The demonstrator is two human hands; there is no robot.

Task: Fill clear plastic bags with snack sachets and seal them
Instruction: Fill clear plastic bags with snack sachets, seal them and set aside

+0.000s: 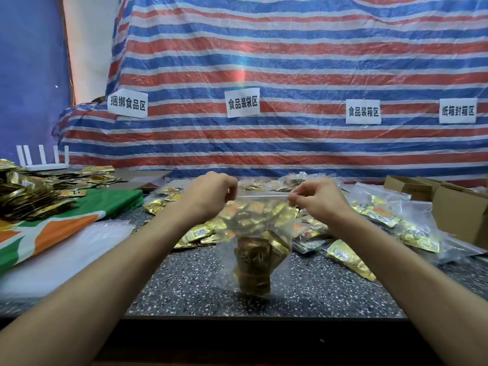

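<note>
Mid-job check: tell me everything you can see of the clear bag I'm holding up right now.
The clear bag is thin, see-through plastic with a zip strip along its top edge. It hangs upright over the speckled table, stretched between the left hand and right hand, each pinching one end of the strip. Gold sachets stand bunched in its lower part. Whether the zip is pressed closed, or the bottom touches the table, cannot be told.
</note>
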